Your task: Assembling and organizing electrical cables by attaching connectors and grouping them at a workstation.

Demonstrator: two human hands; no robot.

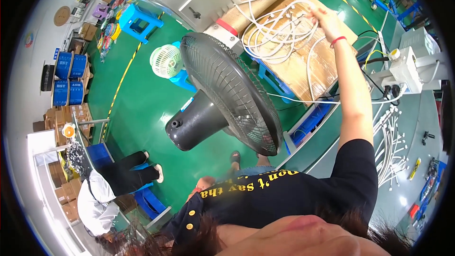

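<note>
A glossy green workshop floor fills most of the view, crossed by a yellow-and-black striped line. Above it stands a large dark grey electric fan with a round wire cage, tilted, its motor housing pointing down-left, and just behind it a small white-and-green fan sits on a blue stool. At the top, a flat brown cardboard-covered desk carries a loose heap of white cables coiled in loops, next to a pale grey machine with a tan conveyor belt. The person's right arm, in a black short sleeve, stretches up across the picture to that heap; the right hand, with a red band on the wrist, has its grip closed around strands of the white cables at the heap's right edge, lifted slightly above the cardboard, though how many strands it pinches is hard to tell at this distance. The left hand shows only as a small part low against the black shirt, and whether its grip is apart or together cannot be told. On the right, a grey desk bears a row of short white cable bundles near a white boxy fixture. At lower left another person in a white top crouches beside brown cardboard boxes.
</note>
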